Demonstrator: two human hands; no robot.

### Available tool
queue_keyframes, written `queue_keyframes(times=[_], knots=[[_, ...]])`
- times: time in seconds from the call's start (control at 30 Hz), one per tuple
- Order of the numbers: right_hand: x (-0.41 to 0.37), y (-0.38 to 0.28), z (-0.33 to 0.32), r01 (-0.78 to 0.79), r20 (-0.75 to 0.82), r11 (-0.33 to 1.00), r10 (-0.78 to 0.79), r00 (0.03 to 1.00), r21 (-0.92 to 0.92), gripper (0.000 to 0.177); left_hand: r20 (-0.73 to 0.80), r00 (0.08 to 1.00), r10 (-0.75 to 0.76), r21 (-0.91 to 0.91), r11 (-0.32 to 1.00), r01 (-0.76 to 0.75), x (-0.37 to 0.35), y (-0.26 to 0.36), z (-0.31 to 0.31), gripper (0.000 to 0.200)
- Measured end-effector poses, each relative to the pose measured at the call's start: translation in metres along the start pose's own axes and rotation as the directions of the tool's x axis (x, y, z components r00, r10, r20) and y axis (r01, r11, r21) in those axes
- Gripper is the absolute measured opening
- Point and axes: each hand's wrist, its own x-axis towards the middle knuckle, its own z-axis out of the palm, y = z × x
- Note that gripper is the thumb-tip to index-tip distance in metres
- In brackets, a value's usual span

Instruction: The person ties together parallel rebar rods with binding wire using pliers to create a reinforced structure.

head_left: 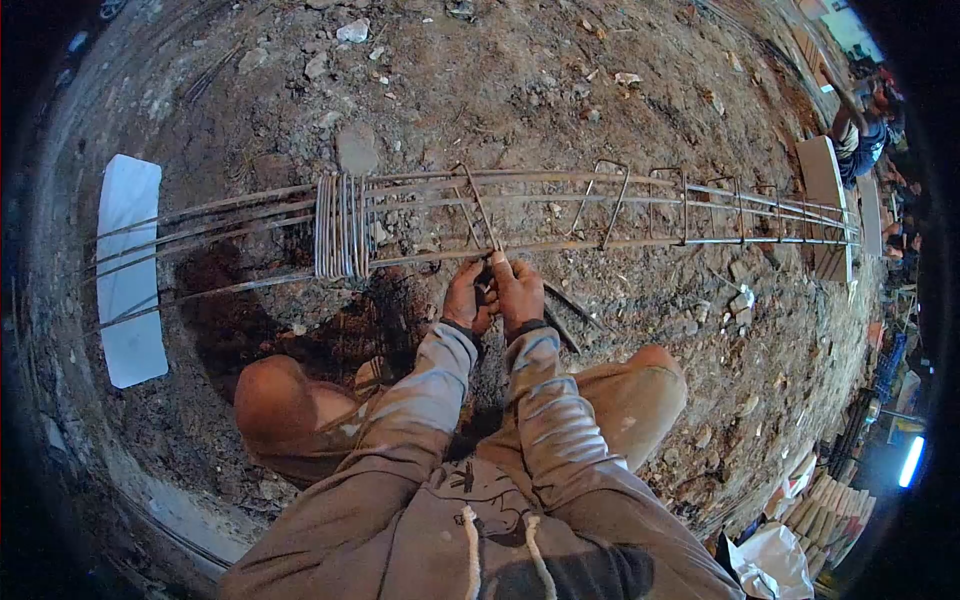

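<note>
My left hand [466, 297] is closed, its fingertips right at the lower steel bar [425, 257] of a long rebar cage. My right hand [518, 292] presses against it, thumb and fingers pinched at the bottom corner of a wire stirrup [480, 205]. What the fingertips pinch is too small to make out. Beside my right wrist, two dark curved handle-like pieces [568, 308] stick out over the dirt. Left of the hands, a tight bundle of stirrups [342, 226] hangs around the bars. Another stirrup [624, 205] leans on them to the right.
A white block [132, 270] lies under the bars' left ends, and a pale block [828, 200] stands under the right end. Rough dirt [480, 110] with stones surrounds the cage. A person [862, 140] is at the far right, near a lit tube lamp [911, 461].
</note>
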Motion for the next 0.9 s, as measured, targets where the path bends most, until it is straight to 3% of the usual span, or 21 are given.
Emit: queue_keyframes(times=[0.07, 0.23, 0.3, 0.33, 0.37, 0.43, 0.5, 0.6, 0.73, 0.77, 0.83, 0.9], knots=[[-0.003, 0.001, -0.004, -0.009, 0.118, 0.994, -0.004, 0.993, 0.107, 0.024, -0.082, 0.996, 0.019, 0.054, 0.998, -0.015, -0.003, 0.005, 0.010, 0.015], [0.029, 0.037, -0.017, 0.077, 0.188, 0.987, -0.104, 0.977, 0.145, 0.017, -0.140, 0.990, -0.003, -0.009, 1.000, 0.002, 0.013, -0.006, -0.008, 0.014], [0.042, 0.045, -0.018, 0.251, 0.129, 0.967, -0.243, 0.961, -0.050, 0.017, -0.071, 0.990, 0.121, 0.030, 0.992, -0.119, 0.016, -0.006, -0.007, 0.014], [0.042, 0.042, -0.020, 0.309, 0.098, 0.942, -0.298, 0.950, -0.131, 0.020, -0.072, 0.991, 0.109, 0.011, 0.994, -0.109, 0.013, -0.003, -0.005, 0.012], [0.042, 0.038, -0.020, 0.310, 0.101, 0.942, -0.298, 0.949, -0.127, 0.020, -0.073, 0.991, 0.114, 0.014, 0.994, -0.113, 0.013, -0.001, -0.005, 0.012], [0.043, 0.029, -0.018, 0.335, -0.027, 0.884, -0.363, 0.931, -0.325, 0.020, -0.159, 0.976, 0.146, 0.075, 0.988, -0.136, 0.013, 0.000, -0.008, 0.015], [0.052, 0.035, -0.017, 0.329, -0.055, 0.895, -0.361, 0.931, -0.301, 0.023, -0.163, 0.971, 0.173, 0.080, 0.984, -0.162, 0.016, -0.003, -0.015, 0.015], [0.055, 0.027, -0.012, 0.197, 0.025, 0.974, -0.201, 0.979, 0.110, 0.023, -0.132, 0.988, 0.077, -0.018, 0.997, -0.080, 0.028, -0.003, -0.026, 0.012], [0.057, 0.037, -0.022, 0.148, 0.099, 0.940, -0.186, 0.978, 0.308, 0.013, -0.010, 0.995, 0.099, -0.130, 0.986, -0.100, 0.027, 0.006, -0.016, 0.015], [0.065, 0.048, -0.027, 0.171, 0.167, 0.913, -0.247, 0.954, 0.371, 0.012, 0.031, 0.995, 0.094, -0.178, 0.980, -0.087, 0.027, 0.008, -0.014, 0.016], [0.076, 0.063, -0.033, 0.185, 0.230, 0.880, -0.308, 0.923, 0.437, 0.012, -0.048, 0.994, 0.093, -0.208, 0.973, -0.101, 0.025, 0.011, -0.008, 0.015], [0.077, 0.063, -0.035, 0.466, 0.244, 0.884, -0.443, 0.863, -0.039, 0.013, -0.022, 0.999, 0.039, -0.110, 0.993, -0.042, 0.023, 0.020, 0.002, 0.013]])
